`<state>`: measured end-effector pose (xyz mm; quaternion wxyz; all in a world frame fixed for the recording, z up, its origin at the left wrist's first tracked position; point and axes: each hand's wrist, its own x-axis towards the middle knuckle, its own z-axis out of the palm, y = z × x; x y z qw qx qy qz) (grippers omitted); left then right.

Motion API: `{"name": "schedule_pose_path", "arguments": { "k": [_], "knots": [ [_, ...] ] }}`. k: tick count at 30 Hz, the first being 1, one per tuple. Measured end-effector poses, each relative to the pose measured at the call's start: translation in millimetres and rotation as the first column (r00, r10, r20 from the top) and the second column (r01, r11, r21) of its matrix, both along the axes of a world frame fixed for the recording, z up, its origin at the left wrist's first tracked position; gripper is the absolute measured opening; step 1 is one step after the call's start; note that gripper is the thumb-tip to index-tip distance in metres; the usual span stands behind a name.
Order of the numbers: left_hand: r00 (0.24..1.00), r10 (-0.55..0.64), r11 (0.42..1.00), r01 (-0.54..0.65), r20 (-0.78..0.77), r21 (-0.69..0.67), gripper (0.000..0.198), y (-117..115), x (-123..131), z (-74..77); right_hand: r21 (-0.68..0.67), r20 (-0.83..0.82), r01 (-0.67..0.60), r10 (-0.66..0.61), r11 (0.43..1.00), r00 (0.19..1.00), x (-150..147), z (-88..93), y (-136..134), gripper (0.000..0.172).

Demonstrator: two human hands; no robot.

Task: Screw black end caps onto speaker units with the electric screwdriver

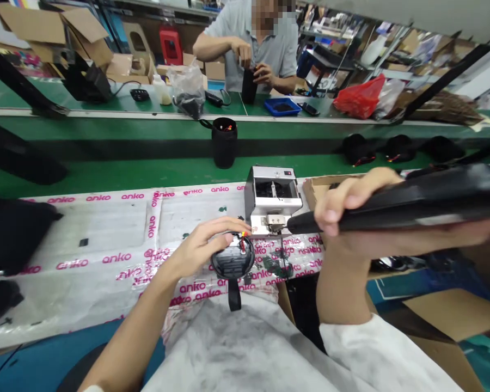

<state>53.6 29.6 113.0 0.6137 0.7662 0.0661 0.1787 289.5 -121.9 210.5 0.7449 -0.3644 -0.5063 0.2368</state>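
My right hand (351, 204) grips a long black electric screwdriver (424, 198) held nearly level. Its narrow front end points left, at the outlet of a silver screw feeder (274, 198); whether the bit touches a screw there is too small to tell. At the bench's near edge, my left hand (202, 245) is closed on the rim of a round black housing (232, 264), with thumb and fingers along its upper left side. Red and yellow wires stick up from the housing's open end, and a black strap (234, 295) hangs from it towards me.
A black cylinder (224, 142) with wires inside stands beyond the feeder. More black housings (358, 149) sit at the right. Dark cloth-like pieces (16, 234) lie left on the taped bench cover (106, 228). Across the bench, a co-worker (261, 54) handles another black cylinder.
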Motion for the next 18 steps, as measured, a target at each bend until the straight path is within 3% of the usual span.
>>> {"name": "schedule_pose_path", "arguments": {
  "k": [3, 5, 9, 14, 18],
  "knots": [
    [0.998, 0.065, 0.963, -0.063, -0.001, 0.263, 0.022, -8.5, -12.5, 16.5, 0.088, 0.005, 0.049, -0.049, 0.995, 0.999, -5.4, -39.6, 6.3, 0.082],
    [0.993, 0.114, 0.926, -0.120, 0.037, 0.359, 0.018, -16.7, -18.1, 20.7, 0.122, -0.002, 0.078, -0.078, 0.990, 0.997, -13.3, -60.7, 13.3, 0.081],
    [0.969, 0.161, 0.849, -0.232, 0.186, 0.475, 0.024, -34.0, -23.9, 11.8, 0.112, -0.057, 0.097, -0.091, 0.989, 0.994, -17.7, -81.0, 21.8, 0.079],
    [0.913, 0.241, 0.743, -0.391, 0.328, 0.543, 0.031, -50.2, -26.9, -10.3, -0.004, -0.155, -0.029, 0.028, 1.000, 0.987, 0.1, -74.4, 21.3, 0.088],
    [0.904, 0.258, 0.741, -0.411, 0.340, 0.531, 0.035, -54.1, -24.1, -15.4, -0.088, -0.154, -0.110, 0.096, 0.990, 0.983, 10.0, -31.1, 1.5, 0.079]
  ]
}}
